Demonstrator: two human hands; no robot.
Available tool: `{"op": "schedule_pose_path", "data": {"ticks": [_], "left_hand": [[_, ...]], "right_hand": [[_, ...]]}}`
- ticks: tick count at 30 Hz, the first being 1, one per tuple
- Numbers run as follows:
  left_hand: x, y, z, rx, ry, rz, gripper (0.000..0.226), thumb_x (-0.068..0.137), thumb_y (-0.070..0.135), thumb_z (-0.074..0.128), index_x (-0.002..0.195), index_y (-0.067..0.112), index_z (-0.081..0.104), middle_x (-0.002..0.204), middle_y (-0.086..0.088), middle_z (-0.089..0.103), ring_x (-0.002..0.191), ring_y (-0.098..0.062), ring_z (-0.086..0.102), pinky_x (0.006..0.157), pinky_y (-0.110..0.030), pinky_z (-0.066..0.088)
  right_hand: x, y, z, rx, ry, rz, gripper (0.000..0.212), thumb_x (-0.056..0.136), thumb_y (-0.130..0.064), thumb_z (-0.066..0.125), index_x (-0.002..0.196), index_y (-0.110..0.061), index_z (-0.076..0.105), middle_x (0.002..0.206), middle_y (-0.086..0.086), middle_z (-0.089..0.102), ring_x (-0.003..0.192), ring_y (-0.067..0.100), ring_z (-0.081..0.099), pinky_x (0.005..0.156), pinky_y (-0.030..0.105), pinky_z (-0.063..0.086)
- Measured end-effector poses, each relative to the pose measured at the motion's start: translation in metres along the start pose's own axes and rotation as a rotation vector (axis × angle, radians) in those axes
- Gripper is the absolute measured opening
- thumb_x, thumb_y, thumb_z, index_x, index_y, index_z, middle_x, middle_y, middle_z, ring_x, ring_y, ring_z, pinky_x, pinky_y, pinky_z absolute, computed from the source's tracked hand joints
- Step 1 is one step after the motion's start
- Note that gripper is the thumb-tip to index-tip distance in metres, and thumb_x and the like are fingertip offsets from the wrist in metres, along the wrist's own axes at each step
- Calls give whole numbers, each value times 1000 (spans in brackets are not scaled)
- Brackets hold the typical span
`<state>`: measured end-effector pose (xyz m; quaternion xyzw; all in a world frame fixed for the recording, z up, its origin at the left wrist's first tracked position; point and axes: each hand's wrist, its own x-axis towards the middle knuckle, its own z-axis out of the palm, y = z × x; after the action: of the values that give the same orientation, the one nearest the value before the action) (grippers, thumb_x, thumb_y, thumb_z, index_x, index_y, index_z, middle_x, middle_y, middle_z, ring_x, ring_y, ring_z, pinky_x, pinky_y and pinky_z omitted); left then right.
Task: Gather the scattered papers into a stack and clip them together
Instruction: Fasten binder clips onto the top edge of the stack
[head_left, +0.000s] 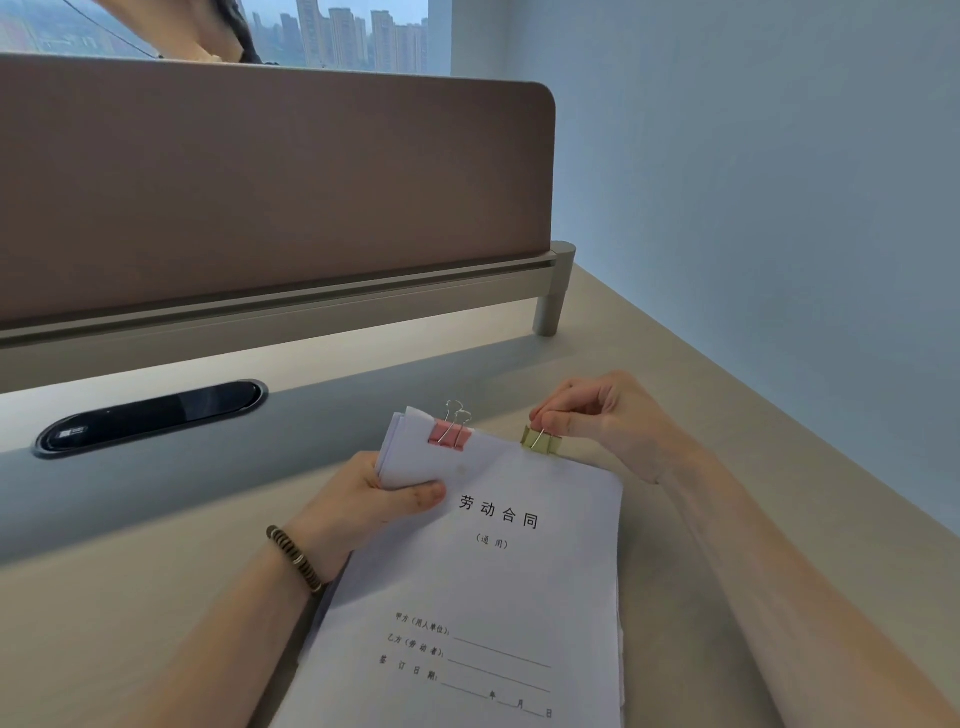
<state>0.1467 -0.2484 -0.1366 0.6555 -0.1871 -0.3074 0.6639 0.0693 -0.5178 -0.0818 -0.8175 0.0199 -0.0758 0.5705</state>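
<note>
A stack of white printed papers (483, 587) lies on the beige desk (701, 415) in front of me, printed side up. A pink binder clip (450, 434) sits on the stack's top edge near the left corner, its wire handles up. My left hand (374, 499) grips the stack's upper left corner, thumb on top, where the sheets curl up. A gold binder clip (541, 441) is on the top edge near the right corner. My right hand (597, 415) pinches its wire handles.
A brown divider panel (260, 187) stands across the back of the desk on a grey rail. A black oval cable port (150, 415) is set in the desk at left. A pale wall (779, 182) runs along the right side.
</note>
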Motion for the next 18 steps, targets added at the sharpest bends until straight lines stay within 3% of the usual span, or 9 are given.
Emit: {"op": "schedule_pose_path", "data": {"ticks": [5, 9, 13, 18], "left_hand": [[1, -1, -1, -12, -30, -5, 32, 70, 10, 75, 101, 2, 75, 102, -17, 76, 87, -26, 72, 79, -34, 59], [0, -2, -3, -6, -40, 11, 31, 71, 10, 75, 101, 2, 75, 100, -14, 76, 86, -24, 72, 77, -30, 59], [0, -2, -6, 2, -38, 30, 35, 70, 14, 77, 103, 3, 75, 104, -15, 75, 93, -24, 68, 88, -38, 54], [-3, 0, -6, 19, -86, 60, 58, 60, 32, 87, 109, 5, 73, 118, -20, 70, 100, -25, 67, 97, -47, 49]], "right_hand": [[-1, -3, 6, -218, 9, -49, 11, 80, -8, 81, 78, -19, 82, 86, 5, 74, 87, 28, 68, 79, 36, 49], [-4, -9, 8, -385, 30, -81, 5, 80, -15, 82, 78, -20, 83, 85, -3, 74, 86, 24, 67, 81, 39, 49], [-8, -19, 1, -246, 32, -47, 6, 79, -7, 82, 80, -13, 83, 87, 10, 74, 87, 33, 67, 81, 37, 51], [-11, -24, -6, 61, 6, 171, 7, 79, -2, 77, 79, -8, 81, 78, 9, 75, 82, 20, 65, 85, 34, 47]]}}
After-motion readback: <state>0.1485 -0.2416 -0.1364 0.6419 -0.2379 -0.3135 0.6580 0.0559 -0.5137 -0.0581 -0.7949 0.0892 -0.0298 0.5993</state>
